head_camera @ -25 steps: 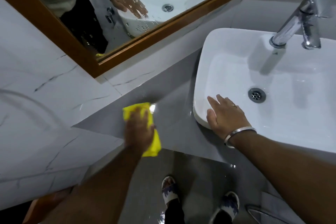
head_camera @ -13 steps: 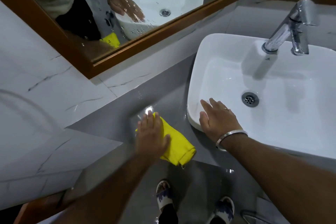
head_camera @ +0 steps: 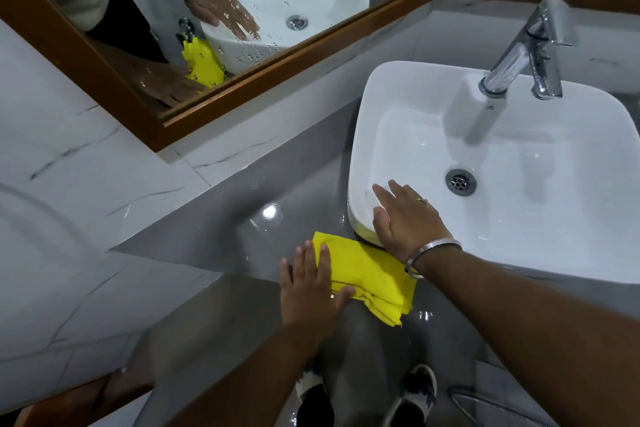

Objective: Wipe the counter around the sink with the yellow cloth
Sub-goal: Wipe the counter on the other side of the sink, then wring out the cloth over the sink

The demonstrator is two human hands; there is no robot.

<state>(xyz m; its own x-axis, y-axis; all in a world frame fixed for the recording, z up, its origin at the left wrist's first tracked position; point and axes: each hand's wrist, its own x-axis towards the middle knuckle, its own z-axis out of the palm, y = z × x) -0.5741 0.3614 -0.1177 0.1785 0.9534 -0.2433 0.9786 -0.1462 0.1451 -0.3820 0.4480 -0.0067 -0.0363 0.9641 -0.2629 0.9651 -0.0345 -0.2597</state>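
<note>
A folded yellow cloth (head_camera: 369, 274) lies on the glossy grey counter (head_camera: 221, 236), at the front edge just left of the white basin's (head_camera: 408, 87) near corner. My left hand (head_camera: 310, 291) presses flat on the cloth's left part, fingers spread, thumb on its lower edge. My right hand (head_camera: 408, 218) rests flat on the basin's front-left rim, fingers apart, holding nothing. A metal bangle circles that wrist. The cloth's right end hangs slightly past the counter edge.
A chrome tap (head_camera: 526, 52) stands at the basin's back, with a drain (head_camera: 460, 182) in the bowl. A wood-framed mirror (head_camera: 242, 87) runs along the marble wall behind the counter. Below the counter edge my feet in sandals (head_camera: 412, 392) stand on a grey floor.
My left hand has slid the cloth to the right along the counter's front edge, from the left area up to the basin's corner. The right hand stayed on the rim.
</note>
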